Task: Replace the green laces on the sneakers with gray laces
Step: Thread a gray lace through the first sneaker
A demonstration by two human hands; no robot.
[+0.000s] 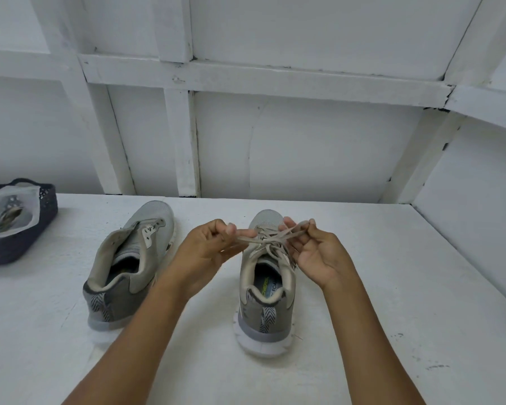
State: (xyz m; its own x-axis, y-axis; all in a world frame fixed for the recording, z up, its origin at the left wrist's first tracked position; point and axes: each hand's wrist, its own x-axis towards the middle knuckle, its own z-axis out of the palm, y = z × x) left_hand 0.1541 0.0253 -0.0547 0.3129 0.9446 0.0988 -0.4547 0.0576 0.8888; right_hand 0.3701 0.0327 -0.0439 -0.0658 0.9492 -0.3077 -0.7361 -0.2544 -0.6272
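Fingers point(216, 230) of the L hand point(205, 249) pinch one end of the gray lace point(246, 238), thumb + forefinger curled on it. Fingers point(303, 229) of the R hand point(322, 255) grip the other strand, drawn out to that side, palm turned up. Btwn the two sets of fingertips the lace crosses itself in a knot or bow that looks half-formed. It sits right over the top eyelets of the laced sneaker point(263, 290), which stands directly below the fingers, heel toward the person, on the white table point(392, 273). That shoe looks threaded w/ gray all the way up, no green on it. Judging by this it's at the tying stage, so approx. half the job is done. The second sneaker point(129, 258) sits well out past the L knuckles, tongue slack, eyelets apparently w/o any lace, so it prob. needs full re-lacing + tying. Farther off on that same side is a dark basket point(21, 247) w/ a pale bag point(12, 211) in it; the contents are too blurred to tell.
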